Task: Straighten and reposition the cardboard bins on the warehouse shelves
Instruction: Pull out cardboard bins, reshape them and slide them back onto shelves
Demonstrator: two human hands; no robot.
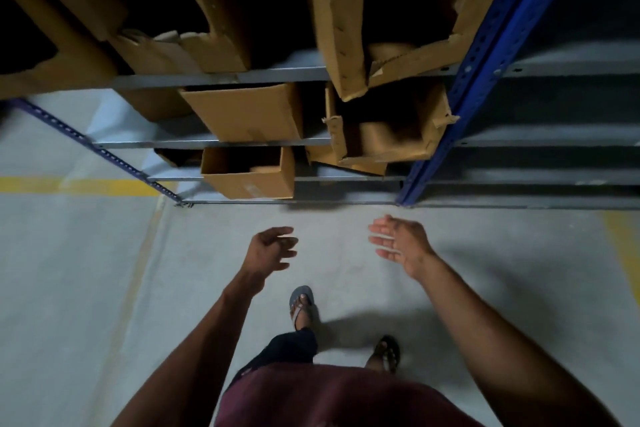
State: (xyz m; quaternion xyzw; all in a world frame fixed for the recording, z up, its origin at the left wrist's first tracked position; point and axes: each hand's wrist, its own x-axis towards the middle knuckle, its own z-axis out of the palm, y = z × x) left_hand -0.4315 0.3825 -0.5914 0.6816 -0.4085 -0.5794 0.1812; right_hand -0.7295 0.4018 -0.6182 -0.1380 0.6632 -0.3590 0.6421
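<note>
Shelves (221, 74) w/ blue post (485, 55) carry torn, tilted boxes (388, 135); one box (249, 172) sits low. Both hands, left (273, 248) & right (398, 243), hang loose over floor, each grip empty. Risk: ripped flaps tear further if yanked.

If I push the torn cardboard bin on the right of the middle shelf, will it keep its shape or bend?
The torn bin will probably bend: its front wall is ripped and its flaps hang ragged, so it seems floppy. It looks empty, so likely light and easy to slide. It sits tilted over the shelf rail, so it may tip forward; using both hands seems safer.
</note>
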